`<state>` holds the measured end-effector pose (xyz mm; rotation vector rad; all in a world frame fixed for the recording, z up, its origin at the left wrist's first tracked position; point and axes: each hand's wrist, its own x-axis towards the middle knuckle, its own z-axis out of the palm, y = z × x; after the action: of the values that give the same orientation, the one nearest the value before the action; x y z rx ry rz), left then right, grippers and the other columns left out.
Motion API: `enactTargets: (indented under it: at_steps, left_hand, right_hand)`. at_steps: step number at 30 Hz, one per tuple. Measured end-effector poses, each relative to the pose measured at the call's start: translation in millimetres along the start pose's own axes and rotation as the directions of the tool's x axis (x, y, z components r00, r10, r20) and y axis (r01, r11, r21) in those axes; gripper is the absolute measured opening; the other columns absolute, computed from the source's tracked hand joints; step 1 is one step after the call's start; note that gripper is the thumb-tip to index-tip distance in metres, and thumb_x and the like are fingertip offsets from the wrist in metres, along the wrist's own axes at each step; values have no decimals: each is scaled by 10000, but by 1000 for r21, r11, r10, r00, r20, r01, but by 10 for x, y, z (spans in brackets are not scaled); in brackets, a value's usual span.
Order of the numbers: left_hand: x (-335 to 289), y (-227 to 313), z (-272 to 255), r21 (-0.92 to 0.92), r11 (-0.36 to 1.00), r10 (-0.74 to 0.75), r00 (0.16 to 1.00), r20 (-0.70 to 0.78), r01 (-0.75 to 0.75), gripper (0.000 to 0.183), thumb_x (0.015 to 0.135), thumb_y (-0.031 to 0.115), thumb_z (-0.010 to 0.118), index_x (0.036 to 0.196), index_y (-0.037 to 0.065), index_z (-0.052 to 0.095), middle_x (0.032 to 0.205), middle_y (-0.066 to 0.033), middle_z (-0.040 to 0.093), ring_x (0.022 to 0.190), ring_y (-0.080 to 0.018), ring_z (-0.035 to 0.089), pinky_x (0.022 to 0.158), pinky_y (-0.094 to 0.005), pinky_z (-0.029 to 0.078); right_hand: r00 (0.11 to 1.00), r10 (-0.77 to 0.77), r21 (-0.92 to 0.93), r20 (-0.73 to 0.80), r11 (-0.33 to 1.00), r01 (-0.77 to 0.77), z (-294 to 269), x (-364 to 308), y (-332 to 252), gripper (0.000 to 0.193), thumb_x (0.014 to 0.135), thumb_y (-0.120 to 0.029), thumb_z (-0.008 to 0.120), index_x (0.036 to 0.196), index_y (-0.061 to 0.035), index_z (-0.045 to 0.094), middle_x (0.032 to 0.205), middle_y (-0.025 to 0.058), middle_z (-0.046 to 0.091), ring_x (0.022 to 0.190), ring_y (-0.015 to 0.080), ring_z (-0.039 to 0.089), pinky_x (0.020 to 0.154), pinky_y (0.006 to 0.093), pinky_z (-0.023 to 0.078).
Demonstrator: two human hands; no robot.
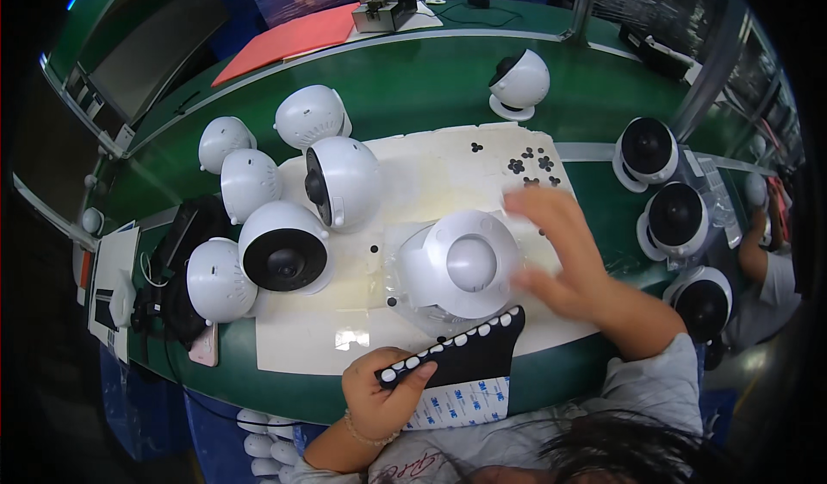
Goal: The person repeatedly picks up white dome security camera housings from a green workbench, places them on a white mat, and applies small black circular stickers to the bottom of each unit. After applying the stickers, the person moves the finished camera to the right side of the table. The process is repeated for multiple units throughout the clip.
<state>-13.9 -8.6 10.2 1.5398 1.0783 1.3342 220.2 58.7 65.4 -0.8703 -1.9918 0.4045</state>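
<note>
My left hand (379, 395) is closed on a black adhesive-pad sheet (487, 356), with a row of white round spots along its upper edge and a printed white-and-blue backing below. Just beyond the sheet, a white ball-shaped camera (416, 279) lies with its round base (501, 256) turned up, on clear plastic. My right hand (564, 256) is at the right side of that base, thumb and fingers spread and smeared by motion. Nothing shows between its fingers; whether they touch the base I cannot tell.
Several white cameras (345, 181) stand at the left, others (676, 217) at the right, and one (523, 83) at the back. Small black dots (544, 163) lie on the cream board (301, 346). A pink phone (204, 346) lies at the left edge. Another person's arm (752, 247) shows far right.
</note>
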Motion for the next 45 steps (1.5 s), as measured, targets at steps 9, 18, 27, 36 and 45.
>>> enactTargets:
  at_steps: [9,18,27,36,45]
  left_hand:
    - [25,-48,69,-63,991,119,992,47,-116,199,673,-8,703,748,-32,521,661,-148,595,576,-197,579,534,-270,453]
    - [-14,-93,75,29,987,161,986,-45,-160,236,675,11,712,753,-18,491,664,-165,592,581,-228,587,559,-292,468]
    - [-8,-83,85,61,986,156,987,-31,-154,229,668,10,718,744,-14,503,653,-152,584,566,-224,578,539,-292,459]
    - [19,-67,112,93,971,217,976,36,-219,198,633,-38,706,718,-8,530,637,-137,579,545,-232,571,503,-280,443]
    - [41,-32,130,136,970,198,979,55,-204,190,608,-50,701,738,-6,570,672,-129,584,560,-227,568,508,-279,437]
  right_hand:
    - [985,-153,68,83,987,148,63,-391,-137,328,679,-89,695,988,-67,588,806,31,595,705,230,557,636,305,409]
    - [977,-215,106,4,971,214,-104,-321,-104,273,651,-44,677,912,-104,624,945,42,600,897,239,567,696,327,421]
    - [963,-215,-48,160,973,225,-147,-394,-82,400,630,30,646,997,-106,560,891,72,578,815,260,544,705,340,400]
    - [947,-308,224,95,933,281,113,-269,-174,330,733,-28,625,1050,-88,555,1006,110,540,783,232,552,622,341,427]
    - [919,-208,403,334,913,60,9,-284,-254,304,764,13,569,1056,-73,568,1030,114,483,787,171,516,635,279,431]
